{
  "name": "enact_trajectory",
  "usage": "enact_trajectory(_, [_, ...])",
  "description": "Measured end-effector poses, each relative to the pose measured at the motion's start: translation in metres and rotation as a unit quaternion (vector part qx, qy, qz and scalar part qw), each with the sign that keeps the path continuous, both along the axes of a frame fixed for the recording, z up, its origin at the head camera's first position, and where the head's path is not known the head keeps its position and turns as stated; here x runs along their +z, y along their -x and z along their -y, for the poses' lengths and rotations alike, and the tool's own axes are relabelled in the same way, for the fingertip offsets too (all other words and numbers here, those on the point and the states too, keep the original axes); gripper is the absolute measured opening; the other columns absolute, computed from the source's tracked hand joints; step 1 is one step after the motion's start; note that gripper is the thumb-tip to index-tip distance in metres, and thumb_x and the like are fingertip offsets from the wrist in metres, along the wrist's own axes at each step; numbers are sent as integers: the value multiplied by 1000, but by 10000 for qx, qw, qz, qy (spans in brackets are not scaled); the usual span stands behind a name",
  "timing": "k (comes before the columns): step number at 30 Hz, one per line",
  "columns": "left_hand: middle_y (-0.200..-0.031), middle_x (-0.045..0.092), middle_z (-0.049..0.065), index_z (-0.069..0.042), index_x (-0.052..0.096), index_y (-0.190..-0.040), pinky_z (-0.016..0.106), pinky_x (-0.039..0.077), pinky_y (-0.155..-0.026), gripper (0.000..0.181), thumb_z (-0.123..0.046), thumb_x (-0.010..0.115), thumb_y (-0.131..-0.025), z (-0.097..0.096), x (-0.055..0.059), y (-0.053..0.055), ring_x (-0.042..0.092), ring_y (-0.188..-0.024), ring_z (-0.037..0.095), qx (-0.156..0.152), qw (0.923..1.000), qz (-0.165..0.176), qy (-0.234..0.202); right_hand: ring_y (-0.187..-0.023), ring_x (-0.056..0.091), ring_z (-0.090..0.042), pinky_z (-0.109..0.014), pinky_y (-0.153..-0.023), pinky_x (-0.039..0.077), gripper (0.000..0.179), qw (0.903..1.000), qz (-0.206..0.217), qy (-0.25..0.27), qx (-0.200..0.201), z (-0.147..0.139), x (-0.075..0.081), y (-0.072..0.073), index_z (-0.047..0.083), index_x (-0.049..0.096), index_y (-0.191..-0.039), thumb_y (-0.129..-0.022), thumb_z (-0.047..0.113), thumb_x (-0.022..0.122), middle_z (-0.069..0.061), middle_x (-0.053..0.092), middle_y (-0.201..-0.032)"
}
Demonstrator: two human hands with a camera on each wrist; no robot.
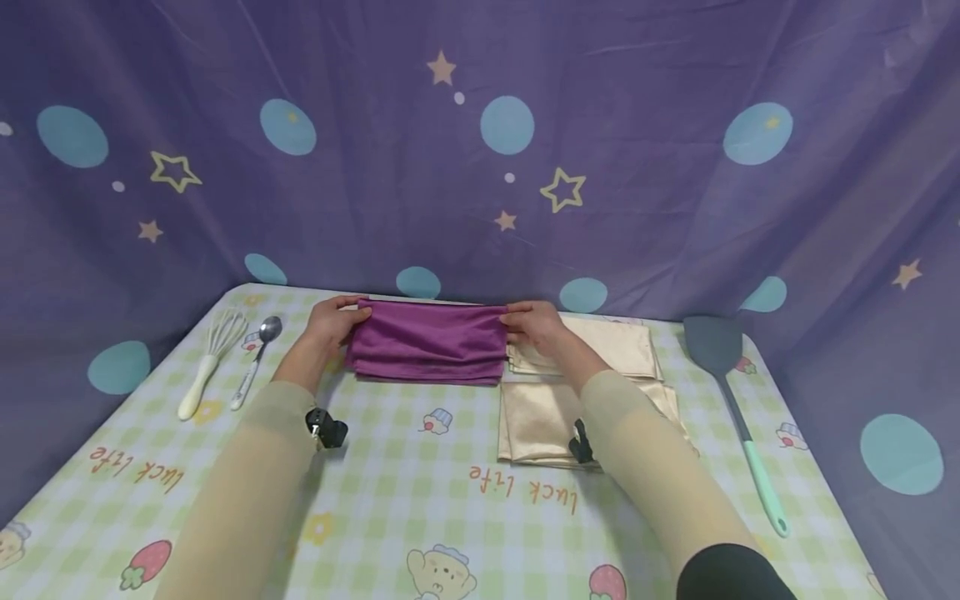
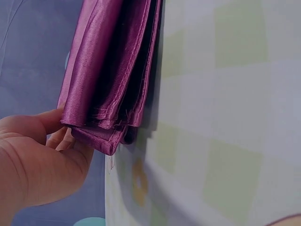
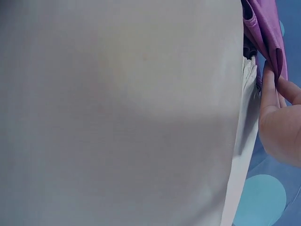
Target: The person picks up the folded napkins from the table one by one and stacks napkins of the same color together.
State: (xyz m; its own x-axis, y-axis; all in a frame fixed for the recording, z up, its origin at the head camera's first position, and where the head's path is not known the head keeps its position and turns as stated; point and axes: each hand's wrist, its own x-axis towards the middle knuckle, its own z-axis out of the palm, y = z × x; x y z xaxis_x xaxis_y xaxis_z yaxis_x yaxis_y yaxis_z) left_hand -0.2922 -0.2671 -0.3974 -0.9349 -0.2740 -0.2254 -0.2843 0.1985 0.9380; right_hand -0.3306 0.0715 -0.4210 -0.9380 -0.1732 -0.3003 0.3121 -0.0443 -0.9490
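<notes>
A folded purple satin cloth [image 1: 431,342] lies at the far side of the table, held by both hands at its upper corners. My left hand [image 1: 332,323] pinches the left corner; in the left wrist view the stacked layers of the purple cloth [image 2: 106,70] hang beside the thumb and fingers. My right hand [image 1: 536,323] pinches the right corner, thumb on one face and fingers behind, as the right wrist view shows. Under and beside the right forearm lie two folded cream satin cloths, a far one [image 1: 618,346] and a near one [image 1: 540,421].
On the left lie a whisk [image 1: 206,367] and a spoon [image 1: 257,358]. A grey spatula with a mint handle [image 1: 731,392] lies along the right side. The checked tablecloth [image 1: 390,500] covers the table, and a purple curtain [image 1: 637,75] stands behind its far edge.
</notes>
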Motion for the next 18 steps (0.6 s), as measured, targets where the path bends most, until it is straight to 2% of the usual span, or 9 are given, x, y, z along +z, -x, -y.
enact_trajectory(8, [-88, 65, -3, 0, 53, -145, 19, 53, -62, 48, -9, 66, -99, 0, 1, 3, 62, -68, 1, -37, 9999, -101, -74, -73, 68, -17, -28, -70, 60, 39, 10000, -28, 29, -28, 2, -1, 6, -13, 57, -132, -94, -9, 65, -25, 65, -115])
enact_trajectory(10, [-89, 64, -3, -1, 52, -145, 19, 52, -61, 49, -9, 65, -99, 0, 3, 4, 61, -69, 1, -35, 9999, -66, -75, -72, 68, -17, -28, -70, 60, 40, 10000, -49, -1, -13, 2, -1, 7, -12, 56, -133, -94, -8, 65, -26, 65, -115])
enact_trajectory(18, [-110, 62, 7, -3, 50, -148, 20, 51, -64, 50, -11, 64, -101, -2, 3, 9, 59, -75, 3, -70, 10000, 66, 16, -74, 67, -17, -27, -70, 60, 38, 9998, -86, -139, -96, 3, -3, 12, -11, 58, -131, -94, -6, 66, -24, 66, -113])
